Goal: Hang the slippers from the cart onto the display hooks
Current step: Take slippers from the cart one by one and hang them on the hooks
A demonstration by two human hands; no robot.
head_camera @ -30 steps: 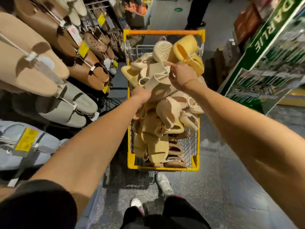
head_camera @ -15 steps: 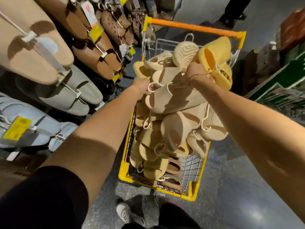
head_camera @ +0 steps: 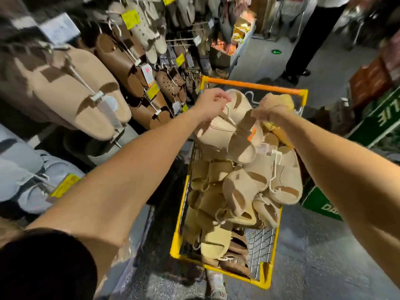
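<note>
Wire cart (head_camera: pixel 265 276) heaped with beige slippers (head_camera: pixel 244 191). Left hand (head_camera: pixel 211 102) and right hand (head_camera: pixel 269 108) each pinch a lifted pair (head_camera: pixel 218 133) above the far end. Hooked display slippers (head_camera: pixel 71 94) hang left.

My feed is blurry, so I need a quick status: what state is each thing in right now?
Left hand: pinches a white hanger.
Right hand: grips the lifted beige slippers.
Lifted beige slippers: raised above the cart, not yet hung.
Cart: still piled with slippers.
Display hooks: loaded with hanging slippers.
</note>
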